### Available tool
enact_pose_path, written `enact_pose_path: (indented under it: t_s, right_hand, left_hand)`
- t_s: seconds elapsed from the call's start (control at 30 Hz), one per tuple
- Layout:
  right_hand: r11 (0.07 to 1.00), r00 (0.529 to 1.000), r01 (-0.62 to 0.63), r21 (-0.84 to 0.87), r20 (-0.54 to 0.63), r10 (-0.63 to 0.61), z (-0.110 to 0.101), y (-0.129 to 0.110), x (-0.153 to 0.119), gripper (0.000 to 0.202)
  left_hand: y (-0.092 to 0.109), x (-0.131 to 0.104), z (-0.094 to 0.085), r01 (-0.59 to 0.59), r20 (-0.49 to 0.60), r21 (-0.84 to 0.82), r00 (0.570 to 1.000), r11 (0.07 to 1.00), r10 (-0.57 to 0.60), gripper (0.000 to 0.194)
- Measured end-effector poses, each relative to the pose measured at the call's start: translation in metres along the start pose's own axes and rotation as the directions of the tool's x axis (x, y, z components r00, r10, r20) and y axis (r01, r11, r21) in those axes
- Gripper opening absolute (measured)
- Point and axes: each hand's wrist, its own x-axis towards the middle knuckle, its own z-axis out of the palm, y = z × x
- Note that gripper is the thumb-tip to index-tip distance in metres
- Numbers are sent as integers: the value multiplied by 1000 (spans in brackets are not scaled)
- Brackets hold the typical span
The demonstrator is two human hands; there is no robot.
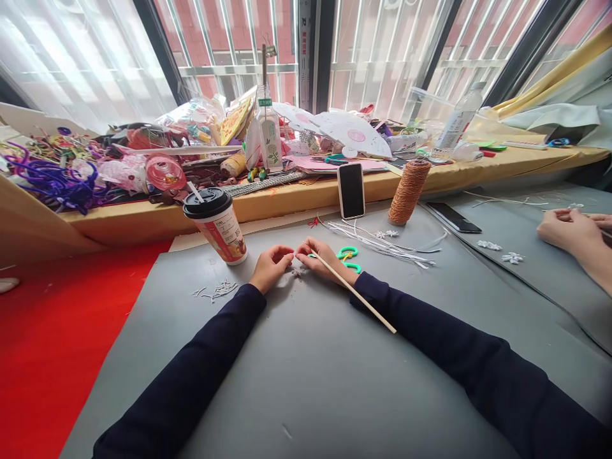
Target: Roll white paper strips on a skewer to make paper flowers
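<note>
I've got the stick (356, 292) mid-frame, slanting down rightward from the curled right hand (318, 258) gripping its upper end; left hand (271, 268) sits just left, fingers bent, grip unreadable from here.

A slim, straight, pale wooden stick (366, 301) is held in the right hand (319, 260), its far end among the fingers. It slants back toward the wearer across the dark sleeve cuff (369, 288), its blunt near end free. Something tiny and whitish at the fingertips is too small to identify.
</note>
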Motion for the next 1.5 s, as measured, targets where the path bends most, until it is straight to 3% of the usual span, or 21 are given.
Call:
enact_pose_path:
  t_s: [0.1, 0.23, 0.37, 0.43, 0.57, 0.67, 0.77, 0.93, 1.23, 1.5]
  right_hand:
    - [998, 996, 42, 45, 75, -45, -2, -2, -1, 10]
    - [992, 982, 97, 85, 156, -110, -6, -4, -1, 17]
    - [988, 998, 35, 151, 49, -43, -8, -6, -1, 18]
    - [982, 1000, 1, 189, 19, -4, -8, -7, -1, 18]
    - [982, 999, -24, 188, 27, 20, -8, -7, -1, 16]
    - [987, 999, -1, 159, 45, -6, -7, -6, -2, 14]
    - [990, 995, 23, 137, 96, -36, -5, -5, -1, 18]
    - [994, 993, 26, 109, 114, -38, -2, 1, 0, 26]
    - [1000, 999, 22, 14, 29, -22, -1, 9, 1, 26]
    - [995, 999, -15, -99, 34, 18, -1, 13, 1, 19]
  left_hand:
    - [-3, 2, -1, -21, 19, -22, 1000, 1000, 22, 21]
    - [3, -2, -4, -105, 116, 54, 988, 993, 99, 22]
    - [16, -10, -4, -293, 375, 288, 910, 911, 174, 24]
    - [17, -12, -3, -327, 419, 348, 893, 879, 166, 24]
    - [11, -9, -3, -247, 328, 301, 934, 921, 143, 21]
    - [4, -5, -4, -97, 250, 117, 966, 988, 65, 29]
    - [1, -2, -4, 0, 198, -46, 980, 999, 9, 35]
    - [0, -2, -4, 17, 130, -85, 991, 996, -6, 33]
    - [1, 0, -6, 100, 185, -155, 980, 983, -71, 41]
    - [-9, 1, -3, 72, 73, -47, 995, 996, -68, 44]
